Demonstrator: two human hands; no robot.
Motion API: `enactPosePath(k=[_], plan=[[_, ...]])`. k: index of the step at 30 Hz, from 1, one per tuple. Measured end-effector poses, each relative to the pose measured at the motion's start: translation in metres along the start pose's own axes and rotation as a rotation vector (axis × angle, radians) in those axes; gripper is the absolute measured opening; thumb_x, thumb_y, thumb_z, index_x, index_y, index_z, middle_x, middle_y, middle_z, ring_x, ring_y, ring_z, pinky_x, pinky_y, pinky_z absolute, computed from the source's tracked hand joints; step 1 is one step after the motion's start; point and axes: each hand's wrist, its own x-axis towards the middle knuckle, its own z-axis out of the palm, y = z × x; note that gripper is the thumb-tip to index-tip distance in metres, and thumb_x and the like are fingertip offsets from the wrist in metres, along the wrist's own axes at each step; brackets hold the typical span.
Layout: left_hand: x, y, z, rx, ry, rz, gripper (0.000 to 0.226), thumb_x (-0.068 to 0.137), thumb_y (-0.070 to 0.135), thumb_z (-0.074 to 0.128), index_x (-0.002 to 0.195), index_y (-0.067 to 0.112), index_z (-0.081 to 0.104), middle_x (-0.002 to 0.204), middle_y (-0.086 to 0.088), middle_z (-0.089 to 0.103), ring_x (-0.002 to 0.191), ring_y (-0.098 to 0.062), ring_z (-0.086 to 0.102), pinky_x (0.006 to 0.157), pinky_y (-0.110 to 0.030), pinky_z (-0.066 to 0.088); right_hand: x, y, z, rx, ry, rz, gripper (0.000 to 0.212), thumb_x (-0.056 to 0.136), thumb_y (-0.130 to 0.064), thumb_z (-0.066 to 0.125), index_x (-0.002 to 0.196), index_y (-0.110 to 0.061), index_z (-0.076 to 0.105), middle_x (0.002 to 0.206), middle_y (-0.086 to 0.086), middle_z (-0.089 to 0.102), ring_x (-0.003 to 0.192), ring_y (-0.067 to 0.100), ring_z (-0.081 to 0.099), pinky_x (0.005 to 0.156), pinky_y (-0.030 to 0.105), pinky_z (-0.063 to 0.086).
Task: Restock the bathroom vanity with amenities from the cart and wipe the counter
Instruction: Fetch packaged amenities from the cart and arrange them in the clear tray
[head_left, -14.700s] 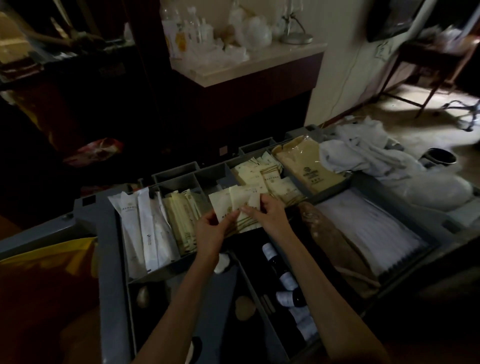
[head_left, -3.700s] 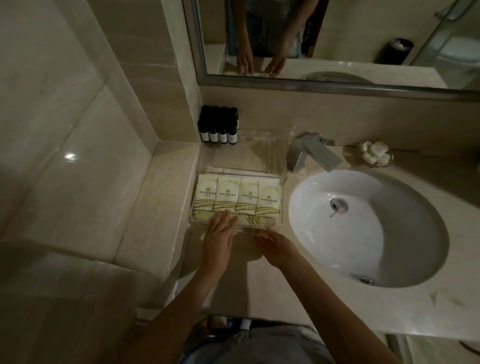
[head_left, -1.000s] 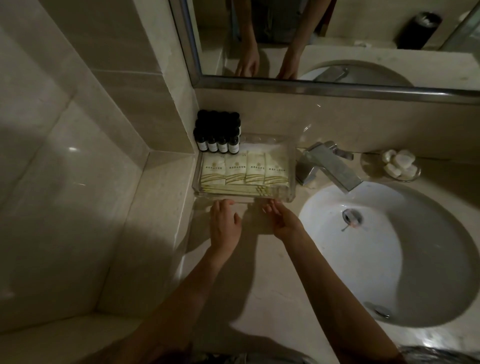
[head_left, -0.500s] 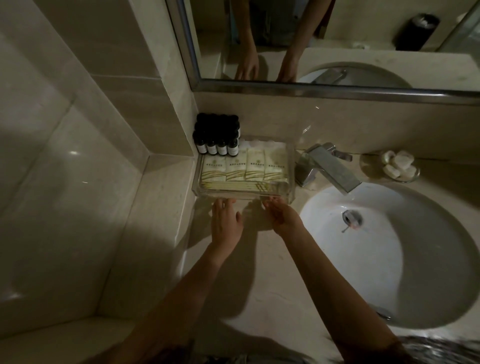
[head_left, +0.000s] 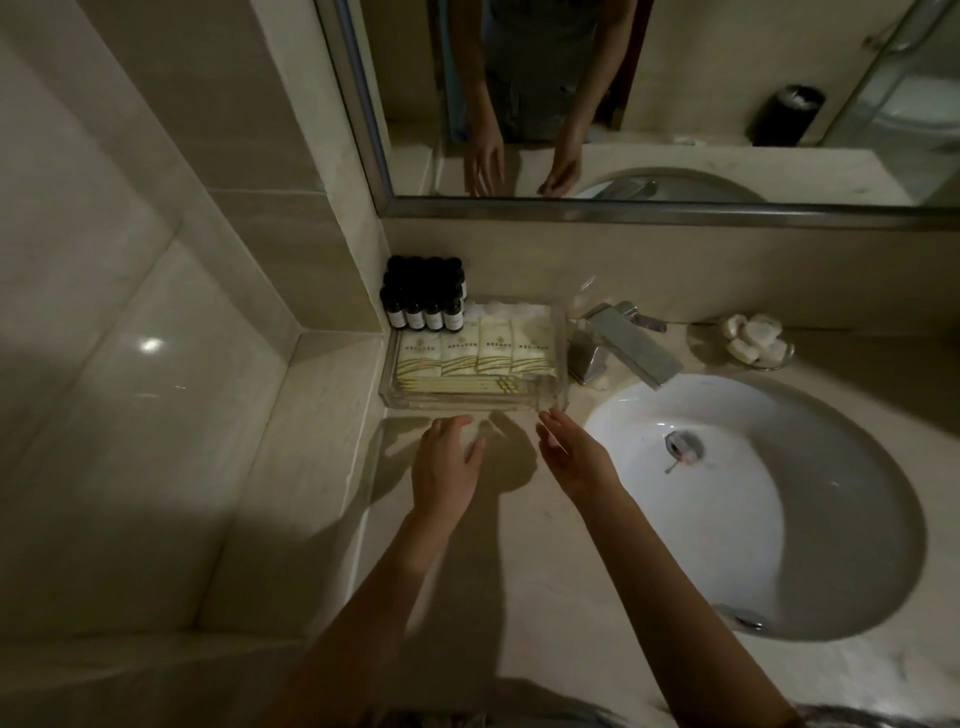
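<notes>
Cream packets (head_left: 477, 351) with gold stripes; black bottles (head_left: 423, 301), white labels; white sink (head_left: 852, 519); beige table (head_left: 519, 597).

No legible text anywhere. Short printed line under a small emblem on each of four cream packets (head_left: 478, 348) in clear tray (head_left: 467, 404), far left of counter (head_left: 519, 571): too blurred to read. White labels on dark bottles (head_left: 423, 312) at far left corner: print unreadable.
</notes>
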Motion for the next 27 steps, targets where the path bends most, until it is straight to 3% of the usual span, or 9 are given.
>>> enactPosePath(k=[3, 8, 12, 17, 21, 27], plan=[[-0.008, 0.011, -0.005, -0.051, 0.010, 0.032, 0.026, 0.091, 0.026, 0.061, 0.115, 0.016, 0.063, 0.113, 0.001, 0.065, 0.104, -0.015, 0.060, 0.081, -0.018, 0.038, -0.020, -0.004, -0.013, -0.122, -0.058, -0.101, 0.023, 0.087, -0.010, 0.067, 0.110, -0.014, 0.067, 0.109, 0.005, 0.070, 0.102, 0.018, 0.066, 0.085, 0.026, 0.050], [-0.027, 0.024, -0.009, -0.079, -0.009, 0.045, 0.020, 0.090, 0.026, 0.062, 0.109, 0.019, 0.065, 0.107, 0.005, 0.067, 0.095, -0.012, 0.062, 0.076, -0.022, 0.043, -0.055, -0.011, -0.034, -0.338, -0.079, -0.296, 0.020, 0.091, -0.012, 0.062, 0.111, -0.016, 0.066, 0.110, 0.006, 0.071, 0.104, 0.019, 0.066, 0.096, 0.031, 0.049], [-0.040, 0.034, -0.009, -0.092, -0.027, 0.059, 0.022, 0.089, 0.026, 0.063, 0.111, 0.021, 0.065, 0.107, 0.005, 0.067, 0.095, -0.011, 0.062, 0.077, -0.022, 0.043, -0.078, -0.016, -0.048, -0.440, -0.093, -0.369, 0.021, 0.091, -0.012, 0.063, 0.111, -0.013, 0.068, 0.108, 0.006, 0.071, 0.101, 0.018, 0.065, 0.086, 0.025, 0.050], [-0.065, 0.043, -0.013, -0.088, -0.002, 0.068, 0.023, 0.088, 0.025, 0.065, 0.111, 0.021, 0.065, 0.105, 0.006, 0.068, 0.096, -0.011, 0.062, 0.077, -0.021, 0.043, -0.092, -0.017, -0.064, -0.632, -0.101, -0.527, 0.016, 0.089, -0.011, 0.066, 0.104, -0.015, 0.071, 0.099, 0.000, 0.072, 0.088, 0.006, 0.066, 0.074, 0.011, 0.049], [-0.091, 0.046, -0.019, -0.053, 0.017, 0.038, 0.021, 0.087, 0.027, 0.066, 0.108, 0.022, 0.066, 0.102, 0.007, 0.067, 0.093, -0.013, 0.063, 0.076, -0.025, 0.047, -0.096, -0.016, -0.075, -0.919, -0.135, -0.670, 0.015, 0.086, -0.012, 0.069, 0.099, -0.020, 0.071, 0.096, -0.005, 0.072, 0.090, 0.006, 0.067, 0.079, 0.014, 0.049], [-0.148, 0.054, -0.020, -0.014, 0.062, -0.093, 0.025, 0.089, 0.028, 0.064, 0.114, 0.022, 0.065, 0.107, 0.006, 0.066, 0.097, -0.013, 0.062, 0.077, -0.023, 0.045, -0.105, -0.011, -0.095, -1.229, -0.226, -0.726, 0.016, 0.086, -0.019, 0.069, 0.100, -0.027, 0.071, 0.095, -0.013, 0.070, 0.091, 0.005, 0.065, 0.083, 0.024, 0.050]])
